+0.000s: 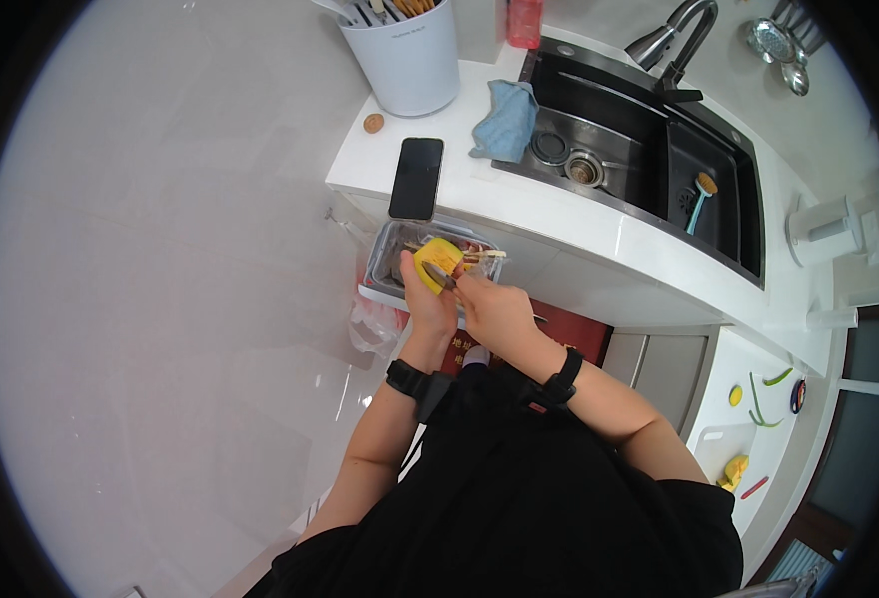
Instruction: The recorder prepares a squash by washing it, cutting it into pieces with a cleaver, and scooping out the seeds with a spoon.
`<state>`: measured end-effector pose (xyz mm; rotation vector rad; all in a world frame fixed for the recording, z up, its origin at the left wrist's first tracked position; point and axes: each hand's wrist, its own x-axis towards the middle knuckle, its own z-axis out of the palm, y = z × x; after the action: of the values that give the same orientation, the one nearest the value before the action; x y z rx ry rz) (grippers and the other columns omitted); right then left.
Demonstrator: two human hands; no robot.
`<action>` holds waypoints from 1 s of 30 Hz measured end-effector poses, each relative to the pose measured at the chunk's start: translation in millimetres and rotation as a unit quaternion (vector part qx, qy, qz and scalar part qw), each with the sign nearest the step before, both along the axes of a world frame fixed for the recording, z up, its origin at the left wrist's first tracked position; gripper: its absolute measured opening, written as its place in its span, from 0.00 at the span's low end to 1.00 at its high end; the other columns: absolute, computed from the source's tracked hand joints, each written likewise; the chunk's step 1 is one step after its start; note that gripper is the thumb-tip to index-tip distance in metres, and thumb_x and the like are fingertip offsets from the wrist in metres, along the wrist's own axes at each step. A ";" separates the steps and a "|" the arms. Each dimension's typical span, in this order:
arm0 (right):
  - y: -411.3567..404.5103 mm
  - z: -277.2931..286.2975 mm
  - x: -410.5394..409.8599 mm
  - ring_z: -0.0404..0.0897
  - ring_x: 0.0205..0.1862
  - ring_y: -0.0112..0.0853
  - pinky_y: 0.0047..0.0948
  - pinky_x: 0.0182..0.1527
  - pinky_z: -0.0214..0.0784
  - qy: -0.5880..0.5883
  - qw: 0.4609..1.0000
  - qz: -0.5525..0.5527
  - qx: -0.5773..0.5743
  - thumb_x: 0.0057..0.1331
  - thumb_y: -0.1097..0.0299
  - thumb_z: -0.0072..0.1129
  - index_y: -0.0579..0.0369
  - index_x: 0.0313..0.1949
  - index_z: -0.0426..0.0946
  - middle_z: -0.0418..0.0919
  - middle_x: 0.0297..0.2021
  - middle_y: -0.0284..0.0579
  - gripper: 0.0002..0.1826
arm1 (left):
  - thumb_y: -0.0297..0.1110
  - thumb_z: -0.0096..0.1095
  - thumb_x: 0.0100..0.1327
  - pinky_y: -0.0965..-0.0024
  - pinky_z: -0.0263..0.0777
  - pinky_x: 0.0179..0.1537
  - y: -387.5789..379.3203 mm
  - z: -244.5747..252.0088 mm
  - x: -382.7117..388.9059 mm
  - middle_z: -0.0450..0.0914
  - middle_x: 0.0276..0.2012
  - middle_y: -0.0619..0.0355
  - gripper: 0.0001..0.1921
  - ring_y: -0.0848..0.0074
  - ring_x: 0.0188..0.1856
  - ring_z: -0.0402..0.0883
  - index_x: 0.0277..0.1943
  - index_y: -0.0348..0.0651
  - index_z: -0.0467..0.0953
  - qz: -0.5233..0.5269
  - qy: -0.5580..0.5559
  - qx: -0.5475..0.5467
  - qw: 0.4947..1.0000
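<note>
My left hand (429,306) holds a piece of yellow-skinned squash (443,253) with its hollow side turned up. My right hand (497,305) grips a metal spoon (438,273), whose bowl rests against the squash's inner flesh. Both hands are above a waste bin (381,263) fixed at the cabinet front. Scraps and clear plastic lie in the bin, partly hidden by the squash and my fingers. The spoon's handle is mostly covered by my right hand.
A black phone (417,179) lies at the counter edge just beyond the bin. Nearby are a walnut (373,123), a white utensil holder (405,67), a blue cloth (508,119) and a dark sink (596,97). Rightward, squash pieces (734,472) sit on a cutting board (714,447).
</note>
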<state>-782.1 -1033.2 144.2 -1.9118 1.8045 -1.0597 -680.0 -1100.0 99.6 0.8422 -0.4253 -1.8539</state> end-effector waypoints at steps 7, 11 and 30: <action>-3.8 -4.3 -12.0 0.77 0.29 0.51 0.45 0.31 0.71 -0.045 0.996 0.056 0.061 0.64 0.67 0.51 0.56 0.34 0.72 0.78 0.30 0.49 0.06 | 0.60 0.36 0.69 0.64 0.71 0.47 0.7 2.5 1.2 0.78 0.42 0.53 0.30 0.68 0.44 0.77 0.49 0.39 0.72 0.027 -0.011 0.016 0.999; -6.0 7.6 -28.0 0.76 0.31 0.52 0.43 0.31 0.68 -0.091 0.990 0.072 0.086 0.66 0.64 0.51 0.58 0.33 0.71 0.76 0.28 0.52 0.09 | 0.60 0.35 0.69 0.62 0.70 0.50 -3.4 19.8 8.7 0.77 0.47 0.53 0.30 0.68 0.49 0.76 0.52 0.41 0.72 -0.082 0.036 0.071 0.993; -13.0 13.8 -43.3 0.78 0.37 0.55 0.44 0.38 0.71 -0.065 0.997 0.003 0.044 0.65 0.75 0.48 0.62 0.47 0.71 0.77 0.36 0.61 0.11 | 0.60 0.36 0.70 0.68 0.74 0.48 -3.8 27.1 5.3 0.78 0.46 0.50 0.32 0.67 0.45 0.79 0.53 0.34 0.70 -0.064 -0.028 0.032 0.997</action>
<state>-825.4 -1046.2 158.0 -1.7552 1.7430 -1.0574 -674.7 -1103.9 126.7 0.9309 -0.4668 -1.9739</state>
